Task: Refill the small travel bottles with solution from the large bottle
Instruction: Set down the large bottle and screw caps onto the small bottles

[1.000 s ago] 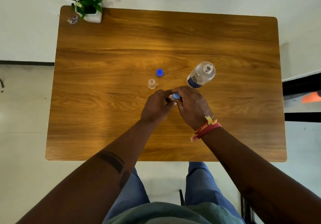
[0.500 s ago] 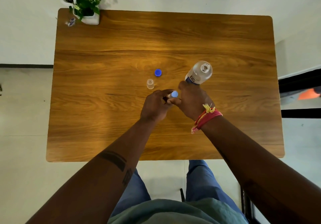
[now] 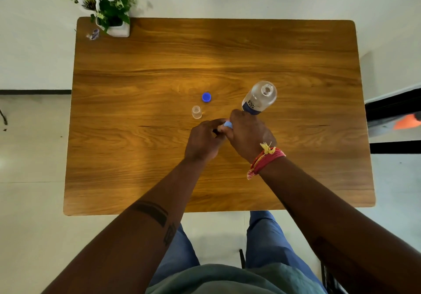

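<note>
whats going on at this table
A person is working on a small bottle with a light blue cap, held between the left hand and right hand; whether it is being opened or closed can't be told. The large bottle stands uncapped beside them. Another small travel bottle stands open, a dark blue cap lying nearby.

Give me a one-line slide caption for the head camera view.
Both hands, left and right, grip a light-blue-capped small bottle beside an open clear large bottle on a wooden table.

Small bottle [image 3: 224,127] mostly hidden — hands cover it.
</note>
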`<state>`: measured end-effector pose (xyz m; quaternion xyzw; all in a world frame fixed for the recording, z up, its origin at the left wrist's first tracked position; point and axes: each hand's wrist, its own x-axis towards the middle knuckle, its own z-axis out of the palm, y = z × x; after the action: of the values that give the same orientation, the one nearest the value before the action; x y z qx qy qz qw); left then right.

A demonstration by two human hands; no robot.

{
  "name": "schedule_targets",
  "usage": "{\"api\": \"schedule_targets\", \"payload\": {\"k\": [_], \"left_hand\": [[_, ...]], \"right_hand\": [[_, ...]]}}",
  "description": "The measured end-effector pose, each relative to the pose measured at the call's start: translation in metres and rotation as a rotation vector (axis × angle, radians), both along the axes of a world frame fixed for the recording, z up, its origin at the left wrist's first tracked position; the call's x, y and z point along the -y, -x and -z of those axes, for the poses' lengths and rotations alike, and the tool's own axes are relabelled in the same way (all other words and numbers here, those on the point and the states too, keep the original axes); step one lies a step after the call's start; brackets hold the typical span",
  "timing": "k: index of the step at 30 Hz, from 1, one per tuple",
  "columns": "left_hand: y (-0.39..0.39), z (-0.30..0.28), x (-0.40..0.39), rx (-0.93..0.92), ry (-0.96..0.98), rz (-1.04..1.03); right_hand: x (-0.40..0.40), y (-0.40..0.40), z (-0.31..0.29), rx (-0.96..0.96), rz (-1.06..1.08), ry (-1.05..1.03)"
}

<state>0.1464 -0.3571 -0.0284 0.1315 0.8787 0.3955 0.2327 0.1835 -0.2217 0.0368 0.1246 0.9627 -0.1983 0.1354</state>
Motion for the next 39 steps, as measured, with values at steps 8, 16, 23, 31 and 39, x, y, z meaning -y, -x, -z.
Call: {"api": "schedule_targets", "payload": {"k": [8, 16, 23, 31, 39], "left_hand": [[0.001, 0.004, -0.001, -0.007, -0.008, -0.027], [-0.004, 0.009, -0.001, -0.054, -0.019, -0.054], [-0.006, -0.008, 0.001, 0.061, -0.055, -0.08], [-0.022, -0.019, 0.02, 0.132, -0.261, -0.309], [-0.011, -0.033, 0.028, 0.271, -0.27, -0.429]], "right_hand": [[-0.002, -0.002, 0.006, -0.071, -0.165, 0.003], [0.002, 0.001, 0.008, -0.087, -0.116, 0.032], [-0.004, -0.003, 0.009, -0.185, 0.005, 0.22], [-0.003, 0.031, 0.014, -0.166, 0.099, 0.132], [0.0, 0.022, 0.022, -0.217, 0.153, 0.218]]}}
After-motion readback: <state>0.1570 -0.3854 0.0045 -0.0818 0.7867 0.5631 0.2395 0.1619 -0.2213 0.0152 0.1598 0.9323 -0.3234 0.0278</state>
